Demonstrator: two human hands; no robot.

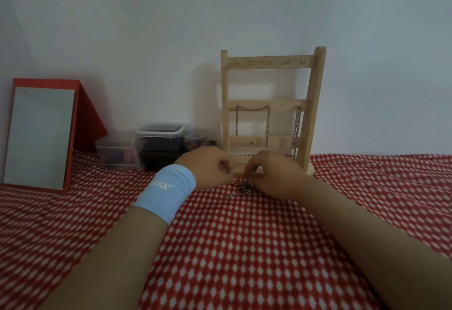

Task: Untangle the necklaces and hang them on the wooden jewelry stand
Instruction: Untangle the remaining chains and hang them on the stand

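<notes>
Wooden ladder-frame jewelry stand (pixel 269 104): silver chain necklaces (pixel 267 123) hung on middle rail; top hooks (pixel 271 61) bare. Tangled silver necklace (pixel 243 188) on red-white patterned cloth (pixel 244 248) at stand base, pinched by fingers of left hand (pixel 208 165) and right hand (pixel 274 175). Untangling, hanging pending.

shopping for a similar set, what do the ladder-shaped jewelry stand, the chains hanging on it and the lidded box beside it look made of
Pale ladder-shaped jewelry stand: light wood, seemingly unfinished, matte with no paint or gloss.
Dull greyish chains hanging on it: likely metal, since small links are visible; which metal I cannot tell.
Clear lidded box: probably plastic, with see-through walls and a whitish rim.
</notes>
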